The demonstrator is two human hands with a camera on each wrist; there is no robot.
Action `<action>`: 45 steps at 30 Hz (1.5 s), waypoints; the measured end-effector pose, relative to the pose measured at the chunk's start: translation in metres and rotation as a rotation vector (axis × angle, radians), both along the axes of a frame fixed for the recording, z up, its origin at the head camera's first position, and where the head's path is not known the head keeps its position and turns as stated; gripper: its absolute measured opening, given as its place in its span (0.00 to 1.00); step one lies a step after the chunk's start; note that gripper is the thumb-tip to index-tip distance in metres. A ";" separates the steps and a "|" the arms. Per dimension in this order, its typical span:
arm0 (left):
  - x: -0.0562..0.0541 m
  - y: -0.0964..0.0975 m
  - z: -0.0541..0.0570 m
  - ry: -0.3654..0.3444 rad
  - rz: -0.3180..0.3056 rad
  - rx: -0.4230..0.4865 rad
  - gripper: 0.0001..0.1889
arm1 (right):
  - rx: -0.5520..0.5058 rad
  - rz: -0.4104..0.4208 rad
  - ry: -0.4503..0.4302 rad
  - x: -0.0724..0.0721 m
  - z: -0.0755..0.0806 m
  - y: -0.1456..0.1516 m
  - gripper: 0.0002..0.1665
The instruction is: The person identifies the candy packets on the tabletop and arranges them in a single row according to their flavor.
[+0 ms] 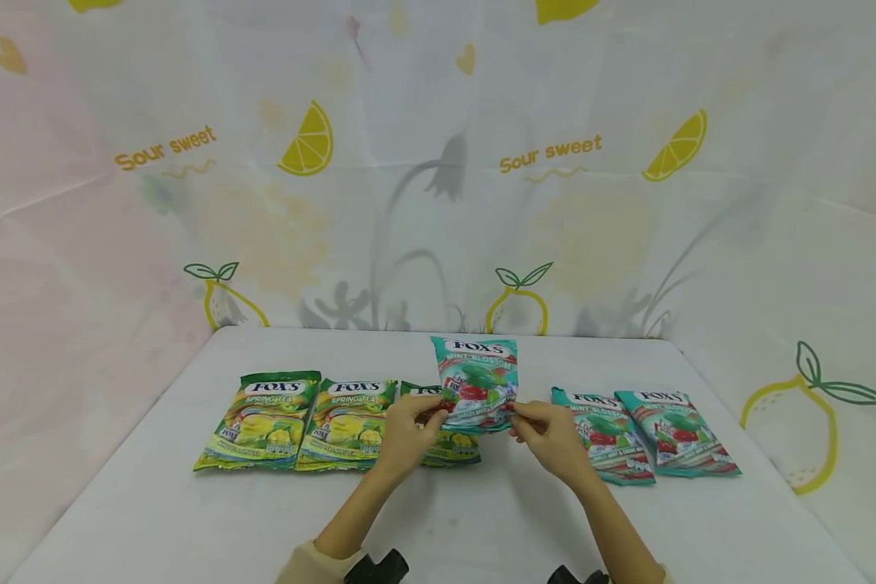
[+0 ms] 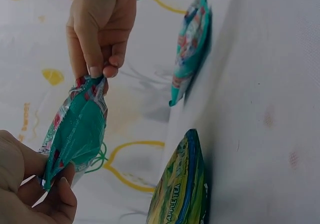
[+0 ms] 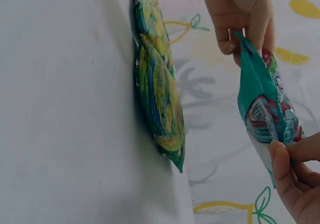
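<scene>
A teal Fox's Mint Blossom candy bag (image 1: 477, 381) is held up above the table, its printed front toward the head camera. My left hand (image 1: 410, 434) pinches its lower left corner, and my right hand (image 1: 551, 438) pinches the lower right one. Both wrist views show thumb and fingers closed on the bag's edges, with the teal back of the bag (image 2: 80, 126) bulging between them. Behind the left hand, a green and yellow Spring Tea candy bag (image 1: 448, 450) lies partly hidden.
Two more Spring Tea bags, one far left (image 1: 263, 422) and one beside it (image 1: 345, 426), lie on the white table (image 1: 453, 527). To the right lie two Mint Blossom bags, a nearer one (image 1: 606, 438) and an outer one (image 1: 677, 434). A lemon-print cloth (image 1: 409, 211) hangs behind.
</scene>
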State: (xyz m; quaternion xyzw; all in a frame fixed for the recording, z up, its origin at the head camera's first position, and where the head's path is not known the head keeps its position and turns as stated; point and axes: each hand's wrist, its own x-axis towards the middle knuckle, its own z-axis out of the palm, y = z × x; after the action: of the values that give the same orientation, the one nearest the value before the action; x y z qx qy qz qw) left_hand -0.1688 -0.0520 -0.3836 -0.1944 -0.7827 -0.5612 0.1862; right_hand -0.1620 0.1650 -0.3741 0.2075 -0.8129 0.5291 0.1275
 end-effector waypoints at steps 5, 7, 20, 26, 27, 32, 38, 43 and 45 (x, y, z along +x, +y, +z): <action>-0.002 0.009 -0.002 0.022 -0.001 -0.019 0.09 | 0.007 -0.011 0.035 0.001 -0.003 0.007 0.11; -0.004 0.013 -0.003 0.029 -0.006 -0.027 0.09 | 0.009 -0.027 0.041 0.001 -0.005 0.010 0.11; -0.009 0.037 -0.016 0.039 -0.020 -0.034 0.08 | 0.019 -0.118 0.012 0.008 -0.008 0.027 0.11; -0.013 0.047 -0.023 0.028 -0.045 -0.024 0.08 | 0.032 -0.143 -0.029 0.007 -0.016 0.036 0.11; -0.013 0.048 -0.024 0.027 -0.053 -0.023 0.08 | 0.035 -0.150 -0.046 0.007 -0.017 0.037 0.12; -0.016 0.055 -0.030 -0.007 -0.060 -0.041 0.08 | 0.039 -0.178 -0.121 0.006 -0.023 0.043 0.13; -0.019 0.060 -0.037 -0.053 -0.066 -0.069 0.08 | 0.075 -0.201 -0.204 0.004 -0.030 0.050 0.14; -0.023 0.064 -0.043 -0.034 -0.072 -0.087 0.08 | 0.103 -0.208 -0.239 0.004 -0.034 0.053 0.15; -0.025 0.066 -0.046 -0.031 -0.071 -0.101 0.08 | 0.109 -0.220 -0.242 0.005 -0.036 0.054 0.14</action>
State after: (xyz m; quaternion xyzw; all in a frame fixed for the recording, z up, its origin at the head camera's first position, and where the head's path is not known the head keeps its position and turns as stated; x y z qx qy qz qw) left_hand -0.1934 0.0139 -0.4299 -0.2226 -0.8054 -0.5302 0.1439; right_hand -0.1573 0.2186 -0.4101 0.0584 -0.8677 0.4881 0.0744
